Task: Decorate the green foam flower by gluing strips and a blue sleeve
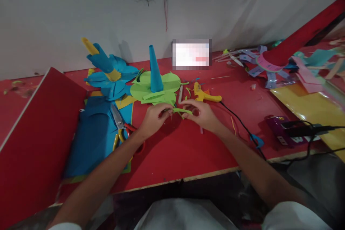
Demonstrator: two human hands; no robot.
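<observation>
Between my two hands is a narrow green paper strip. My left hand pinches its left end, fingers closed. My right hand grips the other end between thumb and fingers. Just beyond them lies a green paper flower with a blue paper cone standing upright at its middle. A yellow glue gun rests behind my right hand. Left of my left hand are scissors with red handles, lying on blue sheets.
A blue paper flower with a yellow-tipped stem stands at the back left. A red panel rises at the left. At right are a red post, a purple box with cables and yellow sheets. A blurred screen leans against the wall.
</observation>
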